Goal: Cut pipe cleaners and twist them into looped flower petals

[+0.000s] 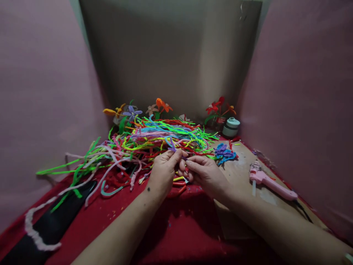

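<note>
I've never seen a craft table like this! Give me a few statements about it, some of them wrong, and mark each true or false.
1. The left hand and right hand both hold a purple fuzzy stem. True.
2. The pink glue gun is in the right hand. False: it lies on the brown board.
3. The pile of fuzzy stems beyond the hands has many colours. True.
4. The cloth is bright green. False: it is red.
5. The lidded jar stands at the back, on the right side. True.
</note>
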Demonstrator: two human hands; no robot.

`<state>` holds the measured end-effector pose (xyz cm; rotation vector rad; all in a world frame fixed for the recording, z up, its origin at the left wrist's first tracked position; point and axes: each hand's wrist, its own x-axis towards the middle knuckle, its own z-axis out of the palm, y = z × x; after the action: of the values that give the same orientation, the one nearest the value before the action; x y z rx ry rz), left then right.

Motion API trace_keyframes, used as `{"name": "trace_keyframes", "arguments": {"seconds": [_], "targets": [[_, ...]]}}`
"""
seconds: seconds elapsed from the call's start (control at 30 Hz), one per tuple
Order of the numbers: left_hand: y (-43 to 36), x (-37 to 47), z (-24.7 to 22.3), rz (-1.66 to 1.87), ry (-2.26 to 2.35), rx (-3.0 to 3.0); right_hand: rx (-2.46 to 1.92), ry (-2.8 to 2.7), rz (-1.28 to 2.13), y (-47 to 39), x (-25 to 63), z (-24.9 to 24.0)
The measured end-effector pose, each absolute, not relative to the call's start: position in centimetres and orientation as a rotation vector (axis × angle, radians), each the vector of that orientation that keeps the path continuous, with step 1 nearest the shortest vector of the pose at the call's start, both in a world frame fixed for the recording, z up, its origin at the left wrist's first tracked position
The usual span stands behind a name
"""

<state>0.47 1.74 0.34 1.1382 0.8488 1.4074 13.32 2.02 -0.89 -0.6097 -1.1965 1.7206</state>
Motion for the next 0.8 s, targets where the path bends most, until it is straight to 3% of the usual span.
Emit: {"name": "trace_keyframes", "arguments": {"seconds": [0.13, 0.33, 0.5, 0.8], "targets": [[1.7, 0.4, 0.5, 1.499, 0.932, 1.1, -0.757, -1.339, 1.595, 1.9, 13.2, -1.0], [1.9, 0.1, 0.5, 1.582, 0.979, 1.091, -0.832, -1.275, 1.665, 2.3, 13.5, -1.5], [2.5, -0.2, 0.9, 1.695, 0.704, 0.905, -0.732, -1.182, 1.569, 2.3, 13.2, -1.7], [2.4, 0.4, 0.8, 1.759, 0.638, 0.883, -0.446, -1.151, 2.247, 1.8, 13.6, -2.0]]}}
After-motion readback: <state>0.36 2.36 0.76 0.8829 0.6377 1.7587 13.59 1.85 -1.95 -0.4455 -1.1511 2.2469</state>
